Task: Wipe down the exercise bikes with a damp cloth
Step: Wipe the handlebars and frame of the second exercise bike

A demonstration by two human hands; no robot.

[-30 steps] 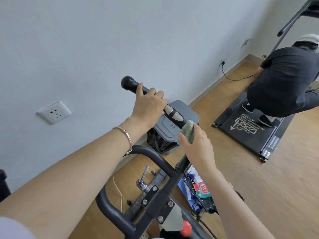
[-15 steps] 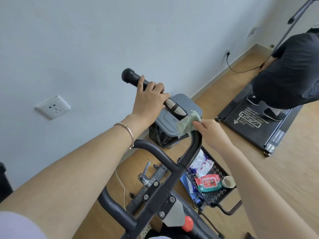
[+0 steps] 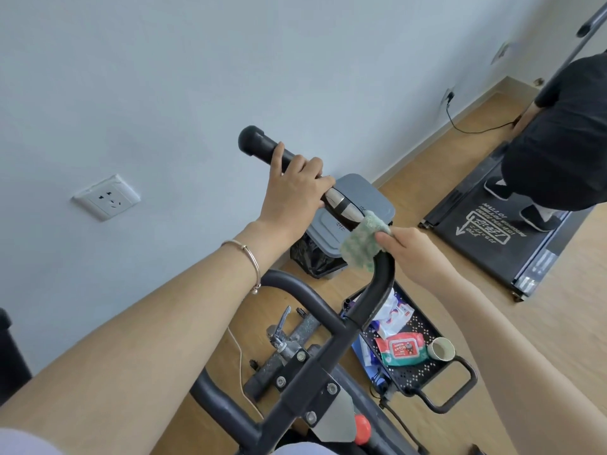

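The exercise bike's black handlebar (image 3: pixel 377 290) rises through the middle of the head view, its left grip ending in a round cap. My left hand (image 3: pixel 295 192) grips that left grip just before the silver pulse sensor (image 3: pixel 341 205). A green damp cloth (image 3: pixel 359 246) is draped over the bend of the bar, beside the sensor. My right hand (image 3: pixel 410 251) holds the cloth against the bar with thumb and fingers. A bracelet circles my left wrist. The bike's stem and bolted bracket (image 3: pixel 315 389) lie below.
A grey-lidded bin (image 3: pixel 361 198) stands by the wall under the bar. A black perforated cart tray (image 3: pixel 427 330) on the floor holds a wipes pack (image 3: pixel 402 349) and a cup (image 3: pixel 441 349). Another person (image 3: pixel 565 133) stands on a treadmill (image 3: pixel 476 231) at right. A wall socket (image 3: pixel 106 197) sits left.
My right hand carried the cloth from in front of the grey bin onto the bend of the handlebar and spread it there. My left hand kept its grip.
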